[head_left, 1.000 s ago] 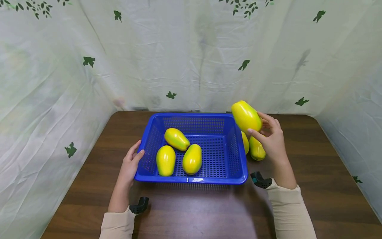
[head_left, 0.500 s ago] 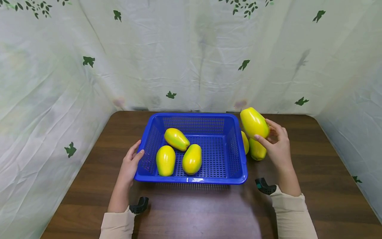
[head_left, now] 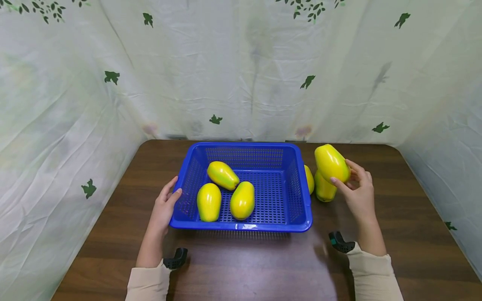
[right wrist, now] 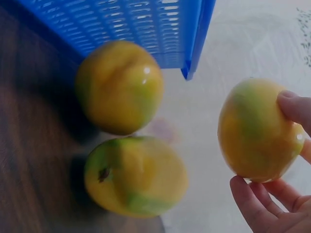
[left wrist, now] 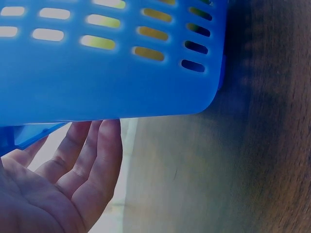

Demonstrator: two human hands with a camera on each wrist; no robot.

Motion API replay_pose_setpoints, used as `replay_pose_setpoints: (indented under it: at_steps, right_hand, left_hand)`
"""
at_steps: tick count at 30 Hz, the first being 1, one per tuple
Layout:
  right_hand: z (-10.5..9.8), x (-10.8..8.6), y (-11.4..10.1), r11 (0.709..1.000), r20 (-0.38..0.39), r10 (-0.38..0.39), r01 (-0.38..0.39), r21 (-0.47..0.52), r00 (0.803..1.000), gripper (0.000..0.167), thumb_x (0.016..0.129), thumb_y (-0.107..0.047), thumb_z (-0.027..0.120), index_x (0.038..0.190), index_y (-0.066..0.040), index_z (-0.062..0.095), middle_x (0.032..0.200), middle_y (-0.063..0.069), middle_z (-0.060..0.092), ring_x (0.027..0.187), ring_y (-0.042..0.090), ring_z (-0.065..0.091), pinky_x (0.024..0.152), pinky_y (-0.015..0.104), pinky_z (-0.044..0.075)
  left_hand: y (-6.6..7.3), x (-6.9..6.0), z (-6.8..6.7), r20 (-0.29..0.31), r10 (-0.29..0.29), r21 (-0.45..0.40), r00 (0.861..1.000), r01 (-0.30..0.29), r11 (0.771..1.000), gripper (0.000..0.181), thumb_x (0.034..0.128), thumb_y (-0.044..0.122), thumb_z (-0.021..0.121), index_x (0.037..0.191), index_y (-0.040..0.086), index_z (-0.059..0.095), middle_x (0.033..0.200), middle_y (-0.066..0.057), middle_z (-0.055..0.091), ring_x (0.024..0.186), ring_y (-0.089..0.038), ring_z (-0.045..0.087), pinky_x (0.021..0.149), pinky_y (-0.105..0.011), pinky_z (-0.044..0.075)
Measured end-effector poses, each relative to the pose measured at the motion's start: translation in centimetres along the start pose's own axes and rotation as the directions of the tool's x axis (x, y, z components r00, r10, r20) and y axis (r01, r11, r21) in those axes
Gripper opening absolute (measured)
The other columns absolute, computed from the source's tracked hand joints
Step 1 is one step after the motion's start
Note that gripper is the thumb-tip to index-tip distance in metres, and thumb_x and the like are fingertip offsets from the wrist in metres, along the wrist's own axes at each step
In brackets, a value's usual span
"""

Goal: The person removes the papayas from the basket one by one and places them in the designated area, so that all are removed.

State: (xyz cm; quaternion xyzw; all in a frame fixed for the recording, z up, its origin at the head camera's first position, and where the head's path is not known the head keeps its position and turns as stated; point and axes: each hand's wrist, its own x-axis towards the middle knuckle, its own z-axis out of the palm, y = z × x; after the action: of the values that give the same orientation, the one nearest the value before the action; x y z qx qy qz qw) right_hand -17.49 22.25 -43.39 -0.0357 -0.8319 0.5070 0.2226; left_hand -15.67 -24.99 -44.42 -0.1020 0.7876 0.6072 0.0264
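Note:
My right hand point(head_left: 360, 194) holds a yellow papaya point(head_left: 332, 163) in the air, thumb on one side and fingers on the other. Below it another papaya point(head_left: 324, 188) lies on the table. A further papaya point(right wrist: 120, 87) sits against the right wall of the blue plastic basket point(head_left: 241, 227), mostly hidden by it in the head view. Inside the basket's left half rest three papayas point(head_left: 223, 175). At the basket's left end my left hand point(head_left: 164, 207) grips the rim. Its fingertips point(left wrist: 110, 128) reach under the rim in the left wrist view.
The brown wooden table point(head_left: 244, 267) runs to a pale cloth backdrop point(head_left: 241, 83) printed with green leaves and birds, which also hangs at both sides. Black wrist devices point(head_left: 340, 242) sit at both sleeve cuffs.
My right hand has moved right and lower with the papaya, away from the basket's right rim to above the papaya on the table. The left hand and basket have stayed still.

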Motion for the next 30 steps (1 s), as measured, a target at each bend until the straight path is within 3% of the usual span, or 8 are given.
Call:
replay_pose_setpoints:
  at_steps: [5, 8, 12, 14, 19, 22, 30]
  right_hand:
    - [-0.1, -0.2, 1.9, 1.000, -0.013, -0.011, 0.011, 0.011, 1.000, 0.057, 0.078, -0.023, 0.071, 0.130, -0.019, 0.048, 0.108, 0.007, 0.041, 0.092, 0.014, 0.044, 0.076, 0.015, 0.042]
    - [-0.3, -0.2, 3.0, 0.997, -0.034, -0.013, 0.015, 0.072, 0.999, 0.057, 0.076, -0.017, 0.073, 0.128, -0.017, 0.051, 0.107, 0.008, 0.041, 0.092, 0.014, 0.045, 0.073, 0.013, 0.042]
    - [-0.5, -0.7, 2.8, 0.998, -0.064, 0.034, -0.031, 0.049, 0.997, 0.057, 0.076, -0.016, 0.073, 0.128, -0.017, 0.051, 0.107, 0.007, 0.041, 0.092, 0.014, 0.045, 0.072, 0.011, 0.042]
    - [-0.6, -0.9, 3.2, 0.998, -0.074, 0.052, -0.053, -0.017, 0.996, 0.058, 0.077, -0.022, 0.072, 0.130, -0.022, 0.048, 0.108, 0.005, 0.041, 0.092, 0.013, 0.045, 0.072, 0.010, 0.042]
    - [-0.7, -0.3, 8.3, 0.995, -0.104, 0.079, -0.084, -0.045, 0.991, 0.060, 0.076, -0.028, 0.072, 0.130, -0.032, 0.047, 0.112, 0.003, 0.039, 0.093, 0.011, 0.044, 0.074, 0.013, 0.043]
    - [-0.7, 0.0, 10.1, 0.994, -0.126, 0.092, -0.098, -0.043, 0.988, 0.060, 0.075, -0.028, 0.073, 0.129, -0.033, 0.047, 0.113, 0.003, 0.039, 0.092, 0.012, 0.044, 0.074, 0.015, 0.044]
    - [-1.3, -0.4, 10.7, 0.986, -0.173, 0.134, -0.149, -0.074, 0.976, 0.060, 0.076, -0.031, 0.072, 0.130, -0.034, 0.046, 0.113, 0.000, 0.039, 0.090, 0.010, 0.042, 0.074, 0.016, 0.044]
  left_hand:
    - [0.0, 0.0, 0.0, 0.000, 0.003, 0.001, 1.000, -0.003, 1.000, 0.055, 0.0928, 0.044, 0.041, 0.143, 0.028, 0.023, 0.128, -0.017, 0.041, 0.106, -0.031, 0.047, 0.084, -0.041, 0.044]
    - [0.0, -0.1, 0.0, 0.001, 0.004, 0.000, 1.000, -0.004, 1.000, 0.055, 0.0929, 0.043, 0.041, 0.143, 0.028, 0.023, 0.128, -0.017, 0.041, 0.106, -0.031, 0.047, 0.084, -0.042, 0.044]
    - [0.1, -0.1, 0.0, 0.002, 0.004, 0.003, 1.000, -0.004, 1.000, 0.055, 0.0933, 0.043, 0.041, 0.143, 0.028, 0.023, 0.131, -0.016, 0.039, 0.108, -0.031, 0.045, 0.086, -0.043, 0.042]
    - [0.1, -0.1, 0.0, 0.003, 0.005, 0.006, 1.000, -0.005, 1.000, 0.054, 0.0936, 0.042, 0.040, 0.143, 0.028, 0.023, 0.131, -0.016, 0.038, 0.108, -0.031, 0.045, 0.085, -0.042, 0.043]
    - [0.0, -0.2, 0.0, 0.010, 0.009, -0.030, 1.000, -0.009, 1.000, 0.053, 0.0944, 0.039, 0.041, 0.143, 0.028, 0.023, 0.126, -0.018, 0.042, 0.103, -0.031, 0.049, 0.078, -0.032, 0.047]
    - [0.1, -0.2, 0.0, 0.013, 0.014, -0.047, 1.000, -0.013, 0.999, 0.052, 0.0951, 0.036, 0.041, 0.143, 0.028, 0.023, 0.125, -0.020, 0.042, 0.101, -0.030, 0.050, 0.074, -0.028, 0.047]
    - [0.1, -0.2, 0.0, 0.002, 0.011, -0.026, 1.000, -0.010, 1.000, 0.053, 0.0941, 0.039, 0.042, 0.143, 0.028, 0.024, 0.125, -0.019, 0.043, 0.100, -0.030, 0.050, 0.075, -0.029, 0.047]
